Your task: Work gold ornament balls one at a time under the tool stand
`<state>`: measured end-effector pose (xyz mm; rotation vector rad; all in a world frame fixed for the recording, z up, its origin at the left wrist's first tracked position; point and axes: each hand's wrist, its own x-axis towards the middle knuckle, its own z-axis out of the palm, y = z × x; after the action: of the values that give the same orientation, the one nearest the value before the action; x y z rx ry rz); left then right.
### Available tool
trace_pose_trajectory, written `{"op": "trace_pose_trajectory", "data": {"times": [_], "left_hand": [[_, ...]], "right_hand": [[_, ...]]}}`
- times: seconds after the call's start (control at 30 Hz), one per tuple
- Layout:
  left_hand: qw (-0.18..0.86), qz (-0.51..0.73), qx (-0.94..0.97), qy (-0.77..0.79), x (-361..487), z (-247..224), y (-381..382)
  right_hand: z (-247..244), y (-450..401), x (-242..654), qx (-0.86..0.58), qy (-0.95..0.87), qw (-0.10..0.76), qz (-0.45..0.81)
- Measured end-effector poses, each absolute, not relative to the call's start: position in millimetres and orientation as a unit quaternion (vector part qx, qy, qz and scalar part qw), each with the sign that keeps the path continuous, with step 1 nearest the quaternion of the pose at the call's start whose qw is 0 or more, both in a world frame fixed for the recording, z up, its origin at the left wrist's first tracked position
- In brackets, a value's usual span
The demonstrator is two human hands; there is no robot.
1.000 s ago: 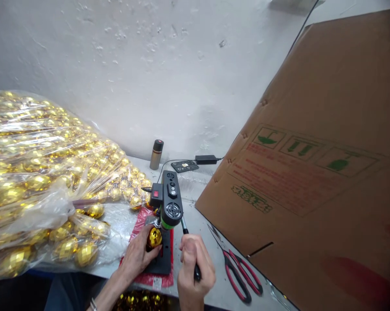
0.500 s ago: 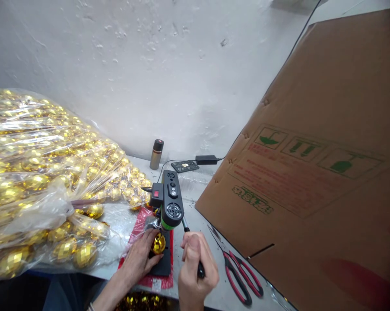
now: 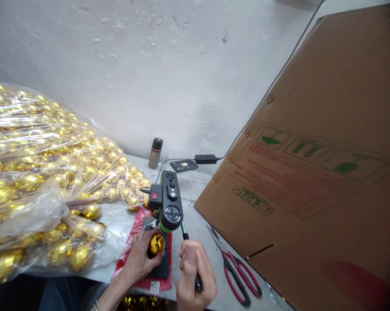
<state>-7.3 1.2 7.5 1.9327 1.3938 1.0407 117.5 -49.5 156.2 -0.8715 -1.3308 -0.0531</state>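
A shiny gold mirrored ball [image 3: 157, 244] is gripped between the thumb and fingers of my left hand [image 3: 143, 255]. It sits over the black base [image 3: 160, 271] of a small bench drill press, just in front of the drill's black head [image 3: 171, 201]. My right hand [image 3: 196, 274] is closed around the black-gripped lever [image 3: 185, 235] at the machine's right side. The drill's tip is hidden under the head. Beneath the base lies a red plastic sheet [image 3: 156, 284].
A clear bag of gold balls [image 3: 52, 142] fills the left. Scissors [image 3: 238, 272] with red and black handles lie right of my right hand. A large cardboard box [image 3: 311, 172] stands on the right. Behind are a bottle [image 3: 155, 153], a dark patterned slab [image 3: 184, 165] and a power adapter [image 3: 205, 159].
The gold ball has turned slightly in my left hand and now shows a dark hole or slit on top. My right hand stays on the lever. The view has shifted a little.
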Motion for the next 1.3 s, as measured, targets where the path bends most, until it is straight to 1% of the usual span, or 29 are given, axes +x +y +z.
{"op": "trace_pose_trajectory", "data": {"times": [0.17, 0.27, 0.4, 0.47, 0.67, 0.8, 0.97, 1.3], "left_hand": [[0.281, 0.364, 0.724, 0.514, -8, 8, 0], [0.284, 0.354, 0.725, 0.518, -8, 9, -1], [0.287, 0.346, 0.726, 0.521, -8, 9, -1], [0.288, 0.343, 0.727, 0.521, -8, 8, -1], [0.284, 0.342, 0.728, 0.523, -7, 9, -2], [0.282, 0.344, 0.730, 0.519, -6, 12, -2], [0.280, 0.335, 0.730, 0.527, -7, 15, -3], [0.280, 0.338, 0.724, 0.532, -6, 7, -1]], "right_hand": [[133, -52, 113, -0.389, -0.575, 0.718, -0.046], [119, -54, 107, -0.411, -0.558, 0.719, -0.047], [109, -54, 102, -0.422, -0.531, 0.734, -0.047], [107, -54, 100, -0.414, -0.521, 0.744, -0.051], [108, -59, 95, -0.454, -0.500, 0.738, -0.005], [104, -57, 95, -0.434, -0.500, 0.749, -0.030], [98, -61, 97, -0.459, -0.504, 0.732, 0.007], [102, -66, 97, -0.462, -0.511, 0.724, 0.026]]}}
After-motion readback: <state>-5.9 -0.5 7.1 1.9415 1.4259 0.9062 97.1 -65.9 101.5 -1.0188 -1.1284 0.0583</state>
